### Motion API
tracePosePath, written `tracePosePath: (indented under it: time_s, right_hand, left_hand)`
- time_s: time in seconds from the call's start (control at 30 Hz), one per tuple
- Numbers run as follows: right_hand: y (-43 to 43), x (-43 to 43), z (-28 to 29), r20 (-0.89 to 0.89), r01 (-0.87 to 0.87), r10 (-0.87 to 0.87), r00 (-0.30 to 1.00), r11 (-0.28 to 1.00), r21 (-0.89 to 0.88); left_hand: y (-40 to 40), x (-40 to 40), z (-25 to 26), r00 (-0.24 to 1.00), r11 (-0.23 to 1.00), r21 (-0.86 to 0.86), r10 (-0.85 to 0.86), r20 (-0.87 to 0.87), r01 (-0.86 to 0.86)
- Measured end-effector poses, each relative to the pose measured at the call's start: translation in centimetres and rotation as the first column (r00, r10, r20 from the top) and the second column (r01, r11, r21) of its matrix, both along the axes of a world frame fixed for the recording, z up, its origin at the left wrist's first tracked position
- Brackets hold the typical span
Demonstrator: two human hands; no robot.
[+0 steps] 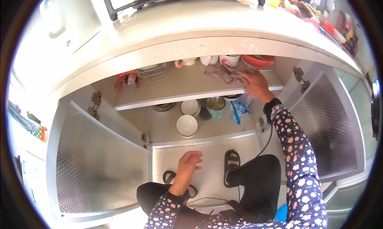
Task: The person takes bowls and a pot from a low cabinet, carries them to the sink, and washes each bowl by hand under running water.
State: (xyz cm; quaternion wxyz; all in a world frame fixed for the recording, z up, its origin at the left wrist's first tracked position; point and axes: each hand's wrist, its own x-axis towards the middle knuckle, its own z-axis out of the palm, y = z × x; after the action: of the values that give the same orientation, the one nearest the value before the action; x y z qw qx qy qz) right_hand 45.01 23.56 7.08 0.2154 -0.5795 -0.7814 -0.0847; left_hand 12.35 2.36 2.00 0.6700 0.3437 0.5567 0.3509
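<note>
My right hand (256, 83) grips a crumpled pink-and-grey cloth (220, 73) against the upper shelf (176, 85) of a cabinet. Part of the cloth hangs over the shelf's front edge. Just behind it stand a white flower-patterned cup (229, 61) and a red bowl (258, 60). Over the floor tiles, in front of the cabinet, my left hand (189, 166) is empty, its fingers loosely bent and apart. White bowls (187, 126) sit on the lower shelf (167, 130), beside a dark scouring pad (205, 113) and a greenish pot (215, 107).
Textured glass doors stand swung out on the left (104, 163) and right (326, 124). A clear container (152, 73) lies on the upper shelf's left. Blue plastic (238, 111) rests at the lower right. The countertop edge (200, 45) overhangs the shelves. A cable (266, 145) trails from my right wrist.
</note>
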Motion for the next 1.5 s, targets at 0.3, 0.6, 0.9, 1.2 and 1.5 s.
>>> tracePosePath:
  time_s: [0.3,0.6,0.9,1.2,1.5]
  right_hand:
    - [-8.9,0.1,0.6,-0.117,-0.109,0.123,0.985,0.986,0.123]
    - [-11.7,6.9,-4.0,-0.438,-0.001,-0.047,0.898,0.994,-0.111]
    - [-12.9,10.2,-5.0,-0.168,0.078,-0.096,0.981,0.99,-0.116]
    - [-13.5,6.5,-3.7,0.078,-0.079,0.106,0.991,0.954,-0.288]
    - [-10.2,-1.6,-3.1,-0.071,-0.335,0.336,0.939,0.85,-0.405]
  left_hand:
    - [0.2,0.2,0.0,1.0,1.0,-0.006,-0.006,-0.019,0.006]
    - [0.2,0.9,0.2,0.999,0.999,0.025,-0.02,-0.029,0.021]
    - [0.0,0.5,0.2,0.999,1.0,0.002,0.002,-0.04,-0.002]
    - [-0.6,-0.8,0.0,0.999,0.999,-0.012,0.034,-0.033,-0.035]
    - [-1.3,-3.2,-1.1,0.997,0.998,-0.038,0.056,-0.06,-0.058]
